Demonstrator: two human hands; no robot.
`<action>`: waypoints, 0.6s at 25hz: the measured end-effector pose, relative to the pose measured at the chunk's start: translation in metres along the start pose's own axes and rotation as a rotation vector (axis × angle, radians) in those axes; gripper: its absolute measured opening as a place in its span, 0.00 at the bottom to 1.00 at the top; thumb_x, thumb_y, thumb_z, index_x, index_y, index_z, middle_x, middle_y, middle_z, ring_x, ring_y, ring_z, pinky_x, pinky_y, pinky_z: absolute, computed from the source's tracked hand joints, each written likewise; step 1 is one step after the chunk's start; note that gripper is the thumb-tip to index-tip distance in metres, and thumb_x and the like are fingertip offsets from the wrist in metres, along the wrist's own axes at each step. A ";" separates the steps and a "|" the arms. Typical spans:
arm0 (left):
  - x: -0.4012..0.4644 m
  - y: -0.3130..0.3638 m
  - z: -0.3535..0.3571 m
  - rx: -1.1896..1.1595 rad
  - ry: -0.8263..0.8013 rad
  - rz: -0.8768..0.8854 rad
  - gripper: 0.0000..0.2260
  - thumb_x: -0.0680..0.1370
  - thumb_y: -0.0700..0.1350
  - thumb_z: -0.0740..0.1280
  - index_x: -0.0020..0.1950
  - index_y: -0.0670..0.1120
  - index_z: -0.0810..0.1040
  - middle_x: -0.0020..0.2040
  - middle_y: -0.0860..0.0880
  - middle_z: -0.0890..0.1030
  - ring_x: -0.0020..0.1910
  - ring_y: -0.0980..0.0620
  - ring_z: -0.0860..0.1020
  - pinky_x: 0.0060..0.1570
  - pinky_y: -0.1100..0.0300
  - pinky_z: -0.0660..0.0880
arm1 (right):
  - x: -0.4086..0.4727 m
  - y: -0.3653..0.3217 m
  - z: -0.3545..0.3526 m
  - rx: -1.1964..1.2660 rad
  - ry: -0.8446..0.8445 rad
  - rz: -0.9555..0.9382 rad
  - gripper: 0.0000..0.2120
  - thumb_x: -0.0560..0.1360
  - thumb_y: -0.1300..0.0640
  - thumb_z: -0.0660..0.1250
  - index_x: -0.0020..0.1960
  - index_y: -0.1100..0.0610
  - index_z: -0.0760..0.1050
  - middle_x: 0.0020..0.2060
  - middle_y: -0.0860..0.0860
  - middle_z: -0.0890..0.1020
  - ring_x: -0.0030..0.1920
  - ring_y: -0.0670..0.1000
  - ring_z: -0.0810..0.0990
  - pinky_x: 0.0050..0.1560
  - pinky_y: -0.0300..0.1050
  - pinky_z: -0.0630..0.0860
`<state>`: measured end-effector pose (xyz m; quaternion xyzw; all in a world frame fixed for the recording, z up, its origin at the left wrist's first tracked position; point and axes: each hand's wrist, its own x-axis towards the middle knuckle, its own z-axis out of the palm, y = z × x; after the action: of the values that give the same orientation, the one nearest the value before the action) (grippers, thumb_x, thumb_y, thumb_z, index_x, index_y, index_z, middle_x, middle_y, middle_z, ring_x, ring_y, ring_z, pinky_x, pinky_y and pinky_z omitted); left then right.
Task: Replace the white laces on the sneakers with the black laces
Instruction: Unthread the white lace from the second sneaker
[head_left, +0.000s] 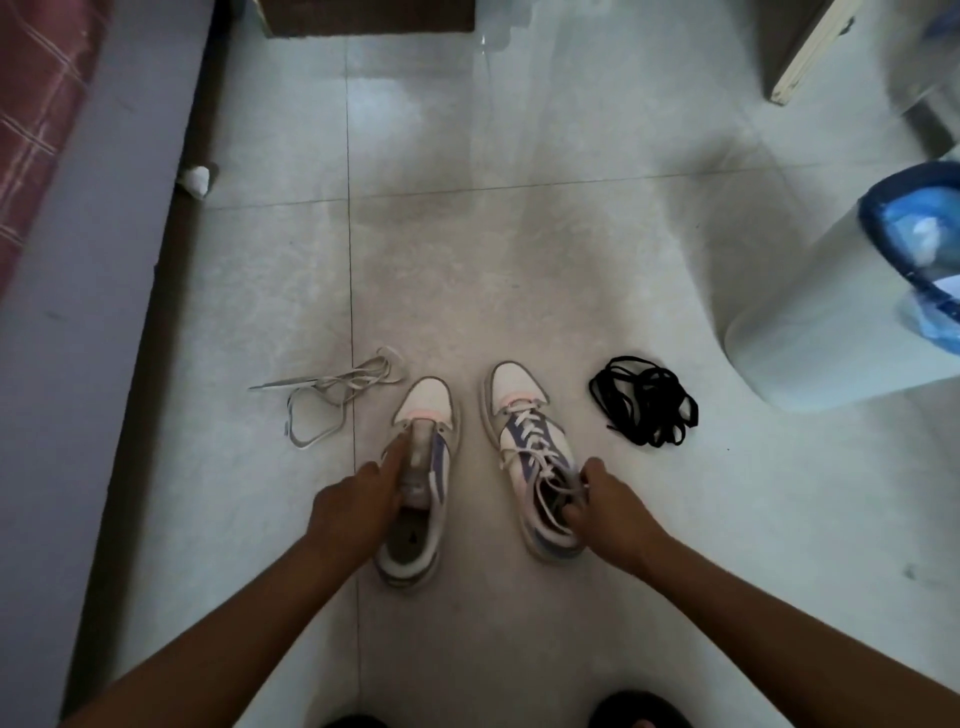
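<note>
Two white sneakers with purple stripes stand side by side on the tiled floor. The left sneaker (422, 415) has no lace; my left hand (356, 501) grips its left side beside the tongue, one finger stretched along the eyelets. The right sneaker (524, 410) still carries its white lace (527, 434). My right hand (605, 506) pinches the loose upper part of that lace at the shoe's collar. A removed white lace (332, 397) lies loose on the floor left of the shoes. A tangled pile of black laces (644, 400) lies to the right.
A white bin with a blue rim and blue liner (831, 312) stands at the right. A bed edge with dark frame (156, 260) runs along the left. A crumpled white scrap (196, 179) lies by it. Furniture bases sit at the far top.
</note>
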<state>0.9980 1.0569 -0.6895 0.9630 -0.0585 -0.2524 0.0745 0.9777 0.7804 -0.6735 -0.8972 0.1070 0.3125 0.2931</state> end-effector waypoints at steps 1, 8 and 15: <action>-0.003 -0.007 -0.001 0.032 0.023 -0.037 0.29 0.81 0.49 0.54 0.77 0.56 0.42 0.53 0.47 0.75 0.46 0.47 0.78 0.38 0.58 0.70 | -0.007 -0.001 0.010 -0.013 -0.035 -0.008 0.11 0.74 0.55 0.64 0.49 0.55 0.62 0.42 0.53 0.76 0.38 0.52 0.74 0.31 0.43 0.63; -0.034 0.040 -0.004 0.373 0.293 0.093 0.25 0.68 0.44 0.72 0.64 0.40 0.74 0.52 0.40 0.79 0.47 0.42 0.79 0.42 0.53 0.75 | -0.011 -0.022 0.014 -0.281 0.072 -0.282 0.08 0.78 0.51 0.60 0.48 0.56 0.70 0.45 0.52 0.75 0.46 0.52 0.74 0.42 0.46 0.68; -0.026 0.085 0.010 -0.105 0.123 0.217 0.16 0.79 0.54 0.59 0.62 0.45 0.69 0.58 0.47 0.72 0.54 0.48 0.72 0.50 0.56 0.69 | 0.001 -0.048 -0.021 0.461 -0.055 -0.122 0.15 0.81 0.58 0.54 0.40 0.58 0.75 0.34 0.52 0.81 0.33 0.48 0.78 0.34 0.37 0.72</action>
<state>0.9641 0.9759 -0.6710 0.9594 -0.1446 -0.1859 0.1550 1.0065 0.8071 -0.6385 -0.8024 0.1131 0.2860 0.5114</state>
